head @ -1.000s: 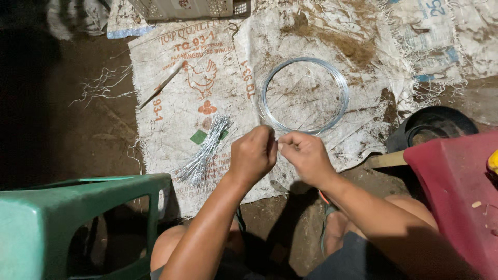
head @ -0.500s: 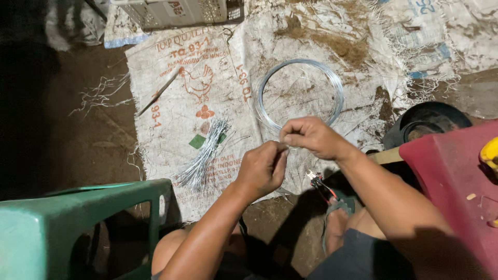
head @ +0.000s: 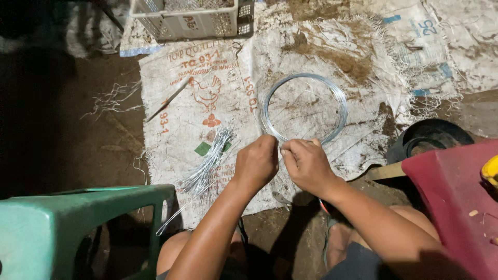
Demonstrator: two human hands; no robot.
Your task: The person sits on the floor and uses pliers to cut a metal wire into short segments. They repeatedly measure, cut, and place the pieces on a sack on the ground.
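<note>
Woven white plastic sacking (head: 218, 98), frayed at its edges and stained with brown soil, is spread over a dark earthen floor (head: 62, 129); more sacks (head: 441, 46) are overlapped toward 1 o'clock. A coil of thin grey wire (head: 304, 107) is laid flat on the sacking near the middle of the view. At its 6 o'clock edge the left hand (head: 257, 163) and the right hand (head: 307, 166) are held close together, both clenched, with the fingertips pinched on what appears to be a strand of the wire; the exact grip is hidden by the knuckles. A bundle of cut wire lengths (head: 207, 165) is lying at 9 o'clock of the hands, and a thin stick (head: 168, 98) at 10 o'clock. A white perforated plastic crate (head: 192, 18) is seen at 12 o'clock, a green plastic stool (head: 78, 228) at 8 o'clock, a red plastic stool (head: 456, 202) at 4 o'clock, and a black round tub (head: 430, 137) just beyond it.
</note>
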